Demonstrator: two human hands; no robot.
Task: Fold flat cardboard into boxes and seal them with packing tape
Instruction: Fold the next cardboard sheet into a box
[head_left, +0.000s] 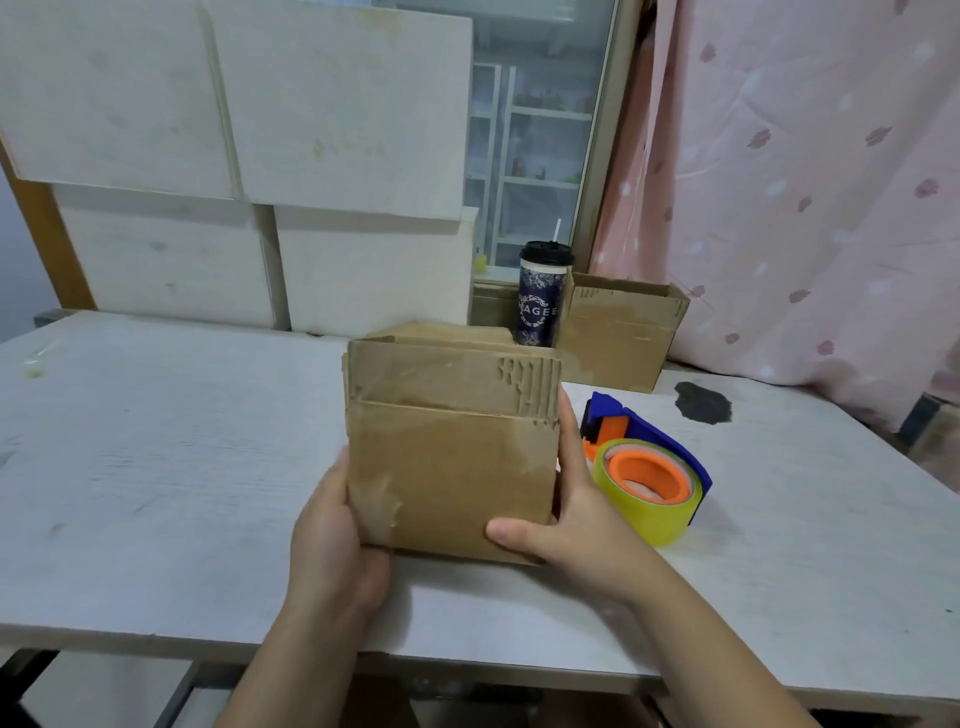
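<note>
Worn cardboard box, folded up but seemingly untaped, sits mid-bench near the front edge, left hand and right hand fingers clasping its sides, tape dispenser untouched just right, so sealing likely remains.

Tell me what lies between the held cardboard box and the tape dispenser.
Head view: only the right hand, gripping the cardboard box, with the tape dispenser just beyond.
</note>
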